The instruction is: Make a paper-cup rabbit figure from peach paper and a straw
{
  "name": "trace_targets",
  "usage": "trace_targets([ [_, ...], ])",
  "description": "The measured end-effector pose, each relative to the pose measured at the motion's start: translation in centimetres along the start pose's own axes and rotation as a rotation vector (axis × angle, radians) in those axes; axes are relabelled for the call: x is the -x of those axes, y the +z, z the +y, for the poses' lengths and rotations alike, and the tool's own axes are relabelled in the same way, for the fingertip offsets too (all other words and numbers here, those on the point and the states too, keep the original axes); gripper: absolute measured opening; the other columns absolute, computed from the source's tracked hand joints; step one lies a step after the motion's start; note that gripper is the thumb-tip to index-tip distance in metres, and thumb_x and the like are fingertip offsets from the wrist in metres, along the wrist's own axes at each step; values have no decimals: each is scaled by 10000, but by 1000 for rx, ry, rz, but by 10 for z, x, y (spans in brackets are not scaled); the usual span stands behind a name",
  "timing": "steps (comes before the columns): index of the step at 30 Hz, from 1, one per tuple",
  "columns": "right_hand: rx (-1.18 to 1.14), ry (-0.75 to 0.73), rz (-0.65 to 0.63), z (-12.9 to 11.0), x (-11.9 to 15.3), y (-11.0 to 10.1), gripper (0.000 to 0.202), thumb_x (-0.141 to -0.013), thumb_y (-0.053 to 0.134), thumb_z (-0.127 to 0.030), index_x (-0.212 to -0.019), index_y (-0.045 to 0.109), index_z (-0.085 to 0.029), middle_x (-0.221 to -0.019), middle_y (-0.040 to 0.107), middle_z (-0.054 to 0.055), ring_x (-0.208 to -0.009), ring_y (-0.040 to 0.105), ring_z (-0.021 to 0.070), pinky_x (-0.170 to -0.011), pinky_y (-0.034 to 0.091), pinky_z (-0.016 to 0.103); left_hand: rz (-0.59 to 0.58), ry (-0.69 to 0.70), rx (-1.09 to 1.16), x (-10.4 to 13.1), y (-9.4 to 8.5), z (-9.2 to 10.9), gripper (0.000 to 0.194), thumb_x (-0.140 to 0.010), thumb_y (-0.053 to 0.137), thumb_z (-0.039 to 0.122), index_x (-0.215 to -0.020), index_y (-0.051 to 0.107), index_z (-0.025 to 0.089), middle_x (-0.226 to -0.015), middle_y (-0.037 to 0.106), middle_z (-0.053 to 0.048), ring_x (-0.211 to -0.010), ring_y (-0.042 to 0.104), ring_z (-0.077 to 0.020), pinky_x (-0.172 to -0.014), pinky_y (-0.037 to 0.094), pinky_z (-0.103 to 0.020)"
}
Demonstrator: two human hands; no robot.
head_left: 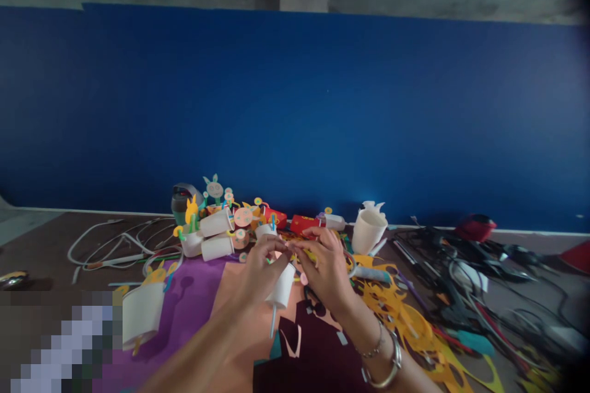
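Note:
My left hand [263,267] and my right hand [326,265] meet over the middle of the work surface, fingertips pinched close together. What they pinch is small and mostly hidden by the fingers; I cannot name it. Right below them is a white paper cup [282,287], tilted, with a pale straw [273,320] sticking out of its bottom. Under the hands lie a sheet of peach paper [239,301] and dark maroon paper [318,365] with cut-outs. To the left, another white cup [142,317] with yellow paper ears rests on purple paper [187,298].
Several cups with paper animal figures [214,189] crowd the back left. A white container [369,230] stands at the back right. Yellow paper scraps [405,319] spread on the right, beside tangled black cables [461,282]. White cables [117,242] lie left; a blue wall [295,104] rises behind.

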State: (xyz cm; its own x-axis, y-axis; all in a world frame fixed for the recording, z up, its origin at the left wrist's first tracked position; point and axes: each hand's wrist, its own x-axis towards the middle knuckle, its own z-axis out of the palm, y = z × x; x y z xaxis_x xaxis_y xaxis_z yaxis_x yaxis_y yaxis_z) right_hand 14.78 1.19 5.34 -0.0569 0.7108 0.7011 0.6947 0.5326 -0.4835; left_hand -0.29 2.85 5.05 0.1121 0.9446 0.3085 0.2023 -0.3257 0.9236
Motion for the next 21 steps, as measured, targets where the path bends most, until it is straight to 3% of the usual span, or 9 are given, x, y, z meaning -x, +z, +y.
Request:
trace_targets([
  [10, -78, 31, -105, 7, 0, 3, 120, -834, 599, -198, -793, 706, -229, -1002, 592, 62, -967, 549, 231, -822, 430, 382, 10, 161, -112, 4, 0, 4, 96, -792, 562, 166, -728, 629, 188, -937, 537, -46, -915, 552, -188, -774, 446, -302],
  [21, -152, 27, -203, 5, -2, -3, 131, -820, 586, -128, -766, 675, -208, -981, 596, 56, -968, 540, 216, -829, 430, 356, -85, 196, -145, 6, -3, 5, 109, -820, 541, 156, -761, 624, 195, -983, 530, -60, -970, 537, -199, -790, 464, -309],
])
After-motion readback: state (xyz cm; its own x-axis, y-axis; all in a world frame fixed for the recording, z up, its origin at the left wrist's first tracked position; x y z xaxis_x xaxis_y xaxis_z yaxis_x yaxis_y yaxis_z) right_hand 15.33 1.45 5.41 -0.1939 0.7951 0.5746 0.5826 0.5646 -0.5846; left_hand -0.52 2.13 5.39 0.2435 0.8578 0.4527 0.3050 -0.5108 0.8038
